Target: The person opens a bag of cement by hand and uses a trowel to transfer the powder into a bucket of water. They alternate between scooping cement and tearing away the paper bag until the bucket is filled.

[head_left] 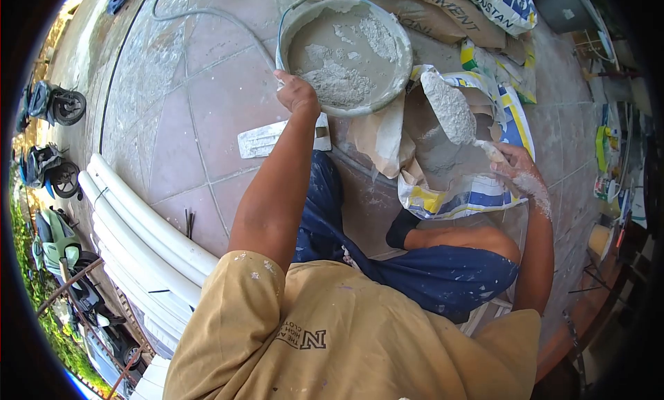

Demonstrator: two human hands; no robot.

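Observation:
My left hand (pixel 297 94) is closed at the near left rim of a round bucket (pixel 409 57), where its wire handle meets the side. Wet grey mix (pixel 311 26) fills the bucket, with paler dry powder (pixel 339 82) lying on top. Dusted with powder, my right hand (pixel 512 166) grips the handle of a trowel (pixel 449 109). A heap of pale powder covers the trowel's blade, which is over an opened paper bag (pixel 460 205). Grey powder (pixel 443 154) shows inside that bag.
A plastering float (pixel 261 141) lies on the tiles below my left forearm. Stacked cement bags (pixel 443 16) stand behind the bucket. A grey hose (pixel 207 11) curves across the floor. White pipes (pixel 149 220) lie at left, with parked motorbikes (pixel 62 244) beyond.

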